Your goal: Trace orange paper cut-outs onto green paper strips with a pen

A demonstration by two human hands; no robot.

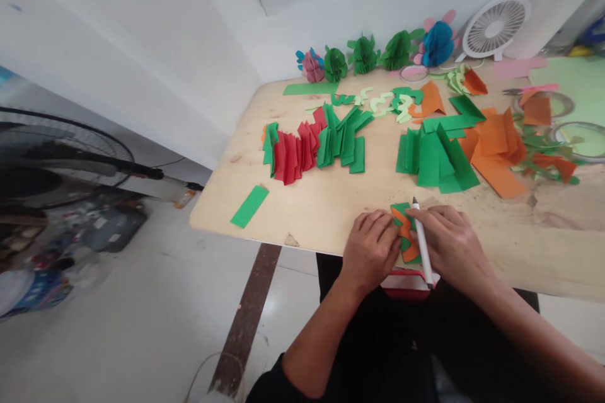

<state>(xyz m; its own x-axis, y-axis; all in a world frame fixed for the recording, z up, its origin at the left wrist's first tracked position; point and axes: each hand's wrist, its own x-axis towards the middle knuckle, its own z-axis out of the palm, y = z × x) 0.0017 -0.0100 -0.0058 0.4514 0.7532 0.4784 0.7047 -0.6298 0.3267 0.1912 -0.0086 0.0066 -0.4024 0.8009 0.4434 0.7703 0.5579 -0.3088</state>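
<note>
At the table's front edge, a green paper piece lies with an orange paper cutout on top, its outline wavy. My left hand has its fingers bent and together, holding the left side of these papers against the table. In my right hand is a white marker pen, its dark narrow end pointing away from me and its other end toward my lap. Fingertips of the right hand also touch the right side of the papers. The marker hides part of the green paper's right edge.
Folded red paper, green paper and orange paper are spread over the wooden table. Several paper honeycomb figures and a white fan stand by the wall. A red box sits below the table edge.
</note>
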